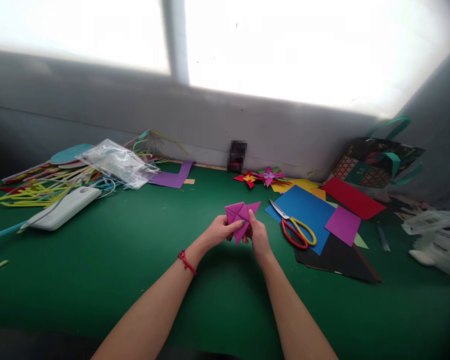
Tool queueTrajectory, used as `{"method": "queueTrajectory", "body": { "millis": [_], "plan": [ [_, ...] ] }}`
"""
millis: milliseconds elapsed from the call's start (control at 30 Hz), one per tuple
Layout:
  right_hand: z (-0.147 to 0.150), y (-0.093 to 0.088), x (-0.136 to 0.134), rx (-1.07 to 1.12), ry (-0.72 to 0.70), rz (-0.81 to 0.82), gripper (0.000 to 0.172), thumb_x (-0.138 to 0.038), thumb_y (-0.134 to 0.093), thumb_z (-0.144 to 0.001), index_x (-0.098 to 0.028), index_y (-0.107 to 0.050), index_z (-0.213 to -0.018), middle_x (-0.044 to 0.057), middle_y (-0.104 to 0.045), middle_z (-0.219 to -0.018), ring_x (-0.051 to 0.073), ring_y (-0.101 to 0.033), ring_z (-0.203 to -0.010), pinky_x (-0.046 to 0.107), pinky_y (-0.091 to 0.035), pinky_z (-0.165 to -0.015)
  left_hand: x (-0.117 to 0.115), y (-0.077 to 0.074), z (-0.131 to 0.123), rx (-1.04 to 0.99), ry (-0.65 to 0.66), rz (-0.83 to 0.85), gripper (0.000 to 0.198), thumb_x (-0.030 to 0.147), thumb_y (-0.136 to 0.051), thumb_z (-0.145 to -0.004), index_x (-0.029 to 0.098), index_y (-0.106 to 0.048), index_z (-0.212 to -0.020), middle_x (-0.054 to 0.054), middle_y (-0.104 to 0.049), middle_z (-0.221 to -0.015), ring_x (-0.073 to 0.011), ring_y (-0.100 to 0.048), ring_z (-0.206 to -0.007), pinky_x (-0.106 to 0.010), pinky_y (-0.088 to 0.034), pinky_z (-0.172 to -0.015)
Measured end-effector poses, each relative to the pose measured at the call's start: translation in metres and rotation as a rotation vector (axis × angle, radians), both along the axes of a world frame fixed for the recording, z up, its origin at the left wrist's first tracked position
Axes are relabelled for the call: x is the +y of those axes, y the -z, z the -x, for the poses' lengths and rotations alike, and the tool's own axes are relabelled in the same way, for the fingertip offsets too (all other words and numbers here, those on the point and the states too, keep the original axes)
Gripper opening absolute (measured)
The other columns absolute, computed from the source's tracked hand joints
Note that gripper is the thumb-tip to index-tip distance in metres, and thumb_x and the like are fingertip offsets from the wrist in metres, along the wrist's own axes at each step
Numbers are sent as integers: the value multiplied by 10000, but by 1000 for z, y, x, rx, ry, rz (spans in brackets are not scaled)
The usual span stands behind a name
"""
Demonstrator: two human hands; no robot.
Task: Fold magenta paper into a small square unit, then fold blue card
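A piece of folded magenta origami paper [235, 212] is held up over the green table [142, 260], with creased flaps on its face and pointed corners at the right and bottom. My left hand [225, 229] is closed on its left side, thumb across the front. On the other side my right hand [258, 235] grips it, thumb near the right-hand point. Some fingers of both hands are hidden behind the paper. To the right lie scissors [299, 232] with one red and one yellow handle, resting partly on a blue paper sheet [296, 197].
Folded paper flowers [269, 176] stand at the back. Right of the scissors are a magenta square [343, 225], a red sheet [354, 197], black paper [333, 260], a plastic bag [442, 240] and a gift bag [367, 165]. Pipe cleaners [30, 195] and a white power strip [65, 207] lie left.
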State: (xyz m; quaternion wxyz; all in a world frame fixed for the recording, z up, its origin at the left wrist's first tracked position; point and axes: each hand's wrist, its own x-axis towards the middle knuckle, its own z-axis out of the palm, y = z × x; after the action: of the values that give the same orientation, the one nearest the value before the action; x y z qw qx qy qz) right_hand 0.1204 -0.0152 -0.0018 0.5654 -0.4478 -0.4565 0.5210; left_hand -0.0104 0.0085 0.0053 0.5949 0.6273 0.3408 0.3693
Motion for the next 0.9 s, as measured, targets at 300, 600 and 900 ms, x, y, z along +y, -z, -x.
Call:
{"method": "queueTrajectory", "body": {
  "millis": [300, 600, 900],
  "plan": [
    [-13, -11, -2, -208, -33, -27, 478, -433, -532, -782, -176, -412, -398, -56, -358, -296, 61, -308, -298, 223, -214, -357, 7, 11, -2, -147, 22, 182, 589, 603, -292, -804, 107, -571, -655, -57, -556, -532, -120, -503, -452, -237, -407, -451],
    [-21, -12, -1, -169, -72, 48, 416, -509, -577, -710, -158, -508, -498, -47, -403, -364, 75, -330, -332, 226, -217, -353, 11, -2, 4, -87, -107, -2, 358, 476, -509, -759, 142, -523, -632, 23, -486, -513, -80, -453, -434, -202, -376, -444],
    [-16, -12, 0, -125, -85, 8, 361, -480, -551, -750, -152, -555, -599, -45, -411, -459, 79, -349, -392, 212, -258, -361, 13, 2, 4, -85, -225, -100, 348, 470, -498, -770, 143, -559, -668, 31, -477, -510, -77, -444, -430, -199, -365, -434]
  ]
}}
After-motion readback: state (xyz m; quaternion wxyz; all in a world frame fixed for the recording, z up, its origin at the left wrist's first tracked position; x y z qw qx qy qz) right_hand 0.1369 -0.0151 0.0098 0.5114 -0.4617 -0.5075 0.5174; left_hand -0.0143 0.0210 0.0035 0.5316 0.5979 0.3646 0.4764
